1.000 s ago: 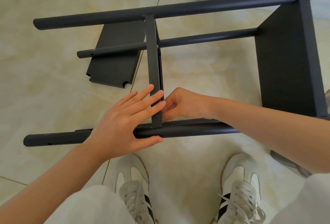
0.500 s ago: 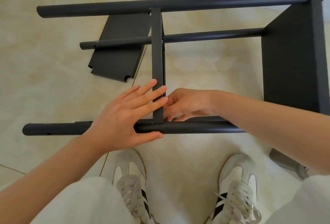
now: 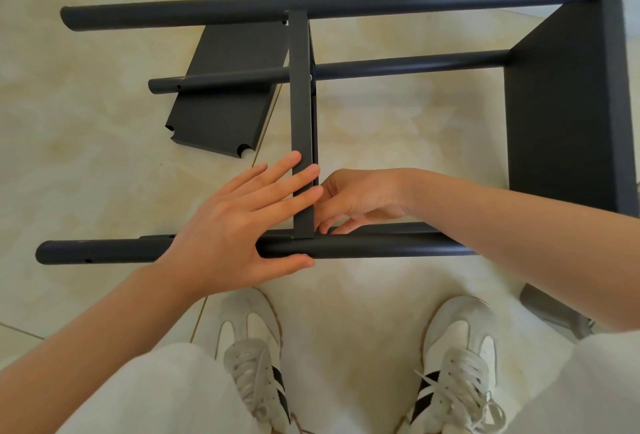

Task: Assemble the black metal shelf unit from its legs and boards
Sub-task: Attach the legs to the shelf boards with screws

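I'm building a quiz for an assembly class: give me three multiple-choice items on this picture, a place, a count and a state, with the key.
1. Where is the loose board? A) on the floor, left of the middle board; B) on a table; C) against a wall.
2. How many boards show? A) one; B) three; C) five.
3. The left hand's fingers are: A) in a fist; B) round a screwdriver; C) straight against the middle board.
Key: 1A, it lies flat on the floor; 2B, loose, middle and end board; 3C, they press flat on its edge.
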A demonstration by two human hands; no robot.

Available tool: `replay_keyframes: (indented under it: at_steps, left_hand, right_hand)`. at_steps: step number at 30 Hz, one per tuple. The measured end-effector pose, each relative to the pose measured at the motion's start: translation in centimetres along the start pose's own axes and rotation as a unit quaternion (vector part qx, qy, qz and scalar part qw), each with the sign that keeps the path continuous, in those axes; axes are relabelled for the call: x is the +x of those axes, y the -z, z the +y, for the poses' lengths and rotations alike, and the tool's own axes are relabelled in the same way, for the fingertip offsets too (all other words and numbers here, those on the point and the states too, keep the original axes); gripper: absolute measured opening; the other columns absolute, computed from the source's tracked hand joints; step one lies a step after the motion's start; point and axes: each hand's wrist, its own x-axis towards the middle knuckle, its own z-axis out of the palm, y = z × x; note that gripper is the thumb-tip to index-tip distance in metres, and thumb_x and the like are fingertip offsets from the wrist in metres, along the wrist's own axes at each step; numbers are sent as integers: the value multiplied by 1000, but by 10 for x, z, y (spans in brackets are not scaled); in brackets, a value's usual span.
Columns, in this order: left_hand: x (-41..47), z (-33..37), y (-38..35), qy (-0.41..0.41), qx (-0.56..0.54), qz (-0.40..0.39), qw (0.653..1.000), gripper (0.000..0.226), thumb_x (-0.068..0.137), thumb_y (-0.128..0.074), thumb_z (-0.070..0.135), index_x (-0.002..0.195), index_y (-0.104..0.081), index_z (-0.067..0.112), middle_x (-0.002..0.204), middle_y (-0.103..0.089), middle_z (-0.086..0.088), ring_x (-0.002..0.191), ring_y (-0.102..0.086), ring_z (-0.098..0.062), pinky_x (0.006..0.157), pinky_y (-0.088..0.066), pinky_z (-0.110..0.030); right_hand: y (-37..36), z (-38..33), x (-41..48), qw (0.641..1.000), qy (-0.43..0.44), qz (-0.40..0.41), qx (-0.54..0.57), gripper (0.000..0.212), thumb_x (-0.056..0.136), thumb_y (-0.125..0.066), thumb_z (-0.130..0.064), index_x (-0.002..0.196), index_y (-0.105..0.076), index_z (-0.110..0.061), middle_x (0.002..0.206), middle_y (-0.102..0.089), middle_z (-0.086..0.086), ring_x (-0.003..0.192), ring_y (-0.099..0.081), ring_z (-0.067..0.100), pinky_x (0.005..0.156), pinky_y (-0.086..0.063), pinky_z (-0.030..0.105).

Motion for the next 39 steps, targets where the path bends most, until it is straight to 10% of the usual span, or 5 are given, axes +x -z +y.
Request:
replay_keyframes:
  at_steps: [39]
  left_hand:
    - [0,0,-1,-4,6,2,1000,74,90,-59,61,149,-41,21,161,-34,2,153,-22,-19,123,-25,-41]
  right_hand:
    - [6,-6,4,999,-50,-9,-20,15,92,-64,-14,103,-74,-14,106,-73,5,99,-65,16,107,-46,46]
